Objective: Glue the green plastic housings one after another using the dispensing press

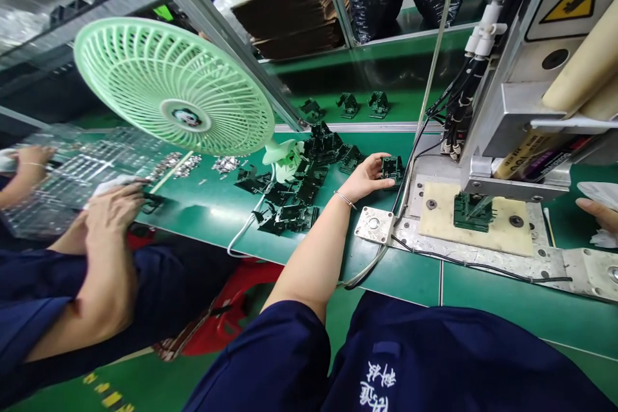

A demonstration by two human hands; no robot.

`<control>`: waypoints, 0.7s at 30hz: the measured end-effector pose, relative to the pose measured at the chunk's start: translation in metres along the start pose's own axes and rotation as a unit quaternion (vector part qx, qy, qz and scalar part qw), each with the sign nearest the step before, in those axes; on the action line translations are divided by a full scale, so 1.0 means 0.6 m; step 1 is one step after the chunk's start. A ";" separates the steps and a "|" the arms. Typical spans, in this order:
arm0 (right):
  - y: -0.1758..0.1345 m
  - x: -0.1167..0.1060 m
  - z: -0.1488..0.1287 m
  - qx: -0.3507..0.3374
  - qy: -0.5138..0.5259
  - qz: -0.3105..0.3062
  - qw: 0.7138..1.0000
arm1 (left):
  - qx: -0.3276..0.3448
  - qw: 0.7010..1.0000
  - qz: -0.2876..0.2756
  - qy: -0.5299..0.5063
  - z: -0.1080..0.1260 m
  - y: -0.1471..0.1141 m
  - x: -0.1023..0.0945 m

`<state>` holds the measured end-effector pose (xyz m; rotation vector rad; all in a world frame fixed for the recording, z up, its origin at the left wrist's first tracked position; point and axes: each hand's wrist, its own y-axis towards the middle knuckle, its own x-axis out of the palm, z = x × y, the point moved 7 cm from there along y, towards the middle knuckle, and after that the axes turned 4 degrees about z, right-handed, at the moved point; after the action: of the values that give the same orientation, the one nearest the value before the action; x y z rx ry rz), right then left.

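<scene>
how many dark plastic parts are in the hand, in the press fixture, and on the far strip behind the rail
part held in left hand: 1
part seated in press fixture: 1
parts on far strip: 3
total: 5 (the loose pile is too tangled to count)

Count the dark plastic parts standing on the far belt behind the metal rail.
3: left part, middle part and right part, in a row on the far belt. More may be hidden behind the fan or the machine.
</scene>
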<state>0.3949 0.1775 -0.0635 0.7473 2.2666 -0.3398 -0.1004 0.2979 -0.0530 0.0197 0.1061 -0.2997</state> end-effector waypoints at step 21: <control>-0.007 -0.002 -0.018 0.013 0.018 -0.015 1.000 | -0.017 1.000 -0.013 -0.020 0.008 -0.002 0.004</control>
<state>0.3872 0.1783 -0.0547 0.7378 2.3130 -0.3738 -0.0983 0.2958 -0.0486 -0.0222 0.0726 -0.3243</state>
